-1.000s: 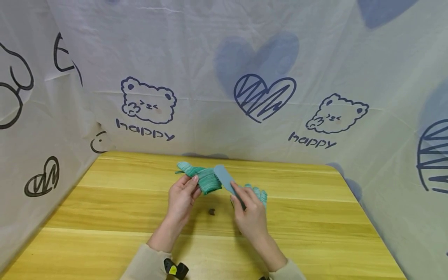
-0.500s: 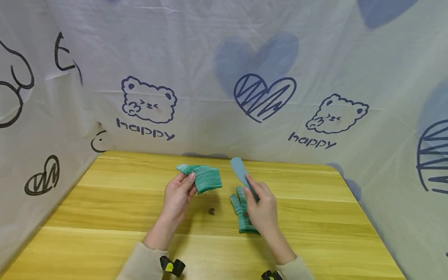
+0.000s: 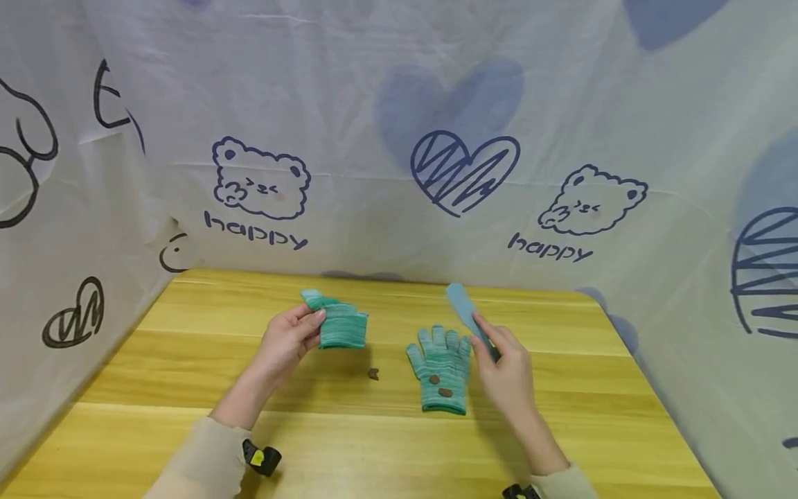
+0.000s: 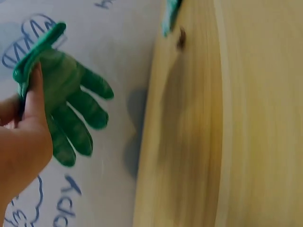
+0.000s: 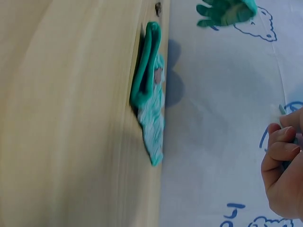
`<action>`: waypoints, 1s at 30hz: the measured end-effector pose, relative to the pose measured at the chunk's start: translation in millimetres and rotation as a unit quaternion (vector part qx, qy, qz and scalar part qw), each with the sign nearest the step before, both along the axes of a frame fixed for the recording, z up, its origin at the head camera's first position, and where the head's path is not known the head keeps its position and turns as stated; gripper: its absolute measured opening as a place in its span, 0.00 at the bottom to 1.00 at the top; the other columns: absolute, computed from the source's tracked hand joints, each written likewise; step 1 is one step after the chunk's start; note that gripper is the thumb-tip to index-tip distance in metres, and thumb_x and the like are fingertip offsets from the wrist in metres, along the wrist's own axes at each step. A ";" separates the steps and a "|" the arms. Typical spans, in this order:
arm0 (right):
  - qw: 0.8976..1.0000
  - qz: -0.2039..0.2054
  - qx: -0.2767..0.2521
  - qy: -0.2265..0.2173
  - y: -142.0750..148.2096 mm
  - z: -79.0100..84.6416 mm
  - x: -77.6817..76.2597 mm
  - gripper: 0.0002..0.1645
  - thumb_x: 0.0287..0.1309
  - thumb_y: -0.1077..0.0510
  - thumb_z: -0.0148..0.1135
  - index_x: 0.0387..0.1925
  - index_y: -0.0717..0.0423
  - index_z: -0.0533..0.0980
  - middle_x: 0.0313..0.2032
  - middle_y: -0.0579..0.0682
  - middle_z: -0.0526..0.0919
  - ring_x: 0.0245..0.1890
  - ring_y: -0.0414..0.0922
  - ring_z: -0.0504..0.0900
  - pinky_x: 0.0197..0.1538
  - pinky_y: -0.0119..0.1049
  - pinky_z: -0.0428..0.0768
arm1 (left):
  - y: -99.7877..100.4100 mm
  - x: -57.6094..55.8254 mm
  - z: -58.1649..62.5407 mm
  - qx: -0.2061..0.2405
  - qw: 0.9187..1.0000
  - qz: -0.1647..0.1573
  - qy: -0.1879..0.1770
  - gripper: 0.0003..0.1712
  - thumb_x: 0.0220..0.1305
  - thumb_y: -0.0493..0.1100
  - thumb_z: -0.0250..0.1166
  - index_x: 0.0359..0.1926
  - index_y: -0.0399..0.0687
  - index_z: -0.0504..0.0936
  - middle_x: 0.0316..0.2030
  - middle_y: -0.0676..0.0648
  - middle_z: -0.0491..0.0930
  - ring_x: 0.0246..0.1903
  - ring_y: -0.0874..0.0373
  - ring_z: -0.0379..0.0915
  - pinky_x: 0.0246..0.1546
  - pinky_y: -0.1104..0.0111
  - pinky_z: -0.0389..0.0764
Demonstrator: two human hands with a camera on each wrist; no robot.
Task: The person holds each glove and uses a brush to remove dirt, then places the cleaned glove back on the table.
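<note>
My left hand [image 3: 288,343] pinches a green striped knit glove [image 3: 343,327] and holds it above the table. In the left wrist view the glove's fingers [image 4: 78,127] hang spread, and my thumb lies at its cuff. To the right, a second matching glove [image 3: 445,364] lies flat with its fingers pointing away. Two brown patches [image 3: 445,392] sit near its cuff. My right hand [image 3: 512,371] grips a light-blue brush [image 3: 461,305] by its handle, raised beside the flat glove. The brush is mostly hidden in the right wrist view.
A small brown lump [image 3: 373,374] lies on the wood-grain table [image 3: 386,450] between the two gloves. A white printed cloth [image 3: 361,229] hangs behind the table's far edge and along the sides.
My left hand has carried its glove left. The brush has come away from that glove and moved right with my right hand, uncovering the glove on the table.
</note>
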State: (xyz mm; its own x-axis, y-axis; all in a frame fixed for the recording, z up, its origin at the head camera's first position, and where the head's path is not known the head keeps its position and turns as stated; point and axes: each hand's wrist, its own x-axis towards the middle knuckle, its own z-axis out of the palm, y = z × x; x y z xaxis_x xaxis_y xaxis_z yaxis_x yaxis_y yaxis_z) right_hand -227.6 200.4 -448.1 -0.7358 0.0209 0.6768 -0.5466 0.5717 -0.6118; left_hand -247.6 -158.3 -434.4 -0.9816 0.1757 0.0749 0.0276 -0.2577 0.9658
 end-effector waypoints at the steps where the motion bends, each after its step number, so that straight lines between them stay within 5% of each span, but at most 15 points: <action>1: 1.000 -0.003 0.002 -0.003 2.9 -0.1 0.5 0.25 0.62 0.69 0.71 0.61 0.60 0.82 0.40 0.58 0.86 0.23 0.41 0.71 0.22 0.23 0.68 | -7.3 -2.5 -0.3 -0.010 1.000 -0.011 0.004 0.27 0.82 0.37 0.52 0.70 0.18 0.62 0.47 0.53 0.88 0.48 0.63 0.85 0.50 0.71 0.85; 8: 1.000 -0.018 0.009 -0.006 19.3 -1.0 4.3 0.25 0.62 0.70 0.71 0.61 0.60 0.82 0.37 0.58 0.86 0.21 0.40 0.68 0.21 0.23 0.65 | -71.9 -22.2 -3.1 -0.074 0.995 -0.070 0.006 0.30 0.83 0.40 0.53 0.72 0.20 0.60 0.49 0.52 0.87 0.50 0.61 0.84 0.51 0.69 0.85; 19: 0.998 -0.047 0.021 -0.022 29.6 -6.1 10.0 0.25 0.62 0.69 0.71 0.61 0.58 0.83 0.40 0.58 0.87 0.27 0.42 0.72 0.25 0.24 0.67 | -174.7 -28.3 -15.1 -0.089 0.993 -0.072 -0.027 0.09 0.83 0.40 0.53 0.57 0.47 0.75 0.43 0.52 0.83 0.42 0.64 0.82 0.43 0.73 0.85; 25: 0.998 -0.049 0.023 -0.028 33.0 -8.5 12.7 0.25 0.62 0.69 0.72 0.61 0.59 0.83 0.39 0.57 0.87 0.22 0.40 0.69 0.22 0.24 0.65 | -203.1 -22.1 -19.2 -0.130 0.988 -0.073 -0.039 0.18 0.84 0.42 0.51 0.66 0.38 0.65 0.44 0.52 0.81 0.42 0.64 0.80 0.43 0.73 0.85; 28: 0.998 -0.048 0.025 -0.028 35.0 -9.2 13.6 0.25 0.62 0.69 0.71 0.61 0.59 0.83 0.38 0.57 0.86 0.21 0.41 0.68 0.21 0.25 0.65 | -212.0 -16.9 -22.2 -0.181 0.980 -0.068 -0.052 0.32 0.84 0.43 0.50 0.74 0.25 0.52 0.44 0.57 0.80 0.41 0.67 0.78 0.41 0.73 0.84; 30: 0.998 -0.048 0.026 -0.029 36.1 -9.9 13.9 0.25 0.62 0.69 0.71 0.61 0.59 0.82 0.38 0.57 0.86 0.21 0.41 0.68 0.21 0.25 0.65 | -216.0 -12.7 -24.2 -0.224 0.971 -0.057 -0.062 0.33 0.85 0.44 0.50 0.71 0.19 0.53 0.41 0.56 0.77 0.37 0.68 0.76 0.37 0.72 0.82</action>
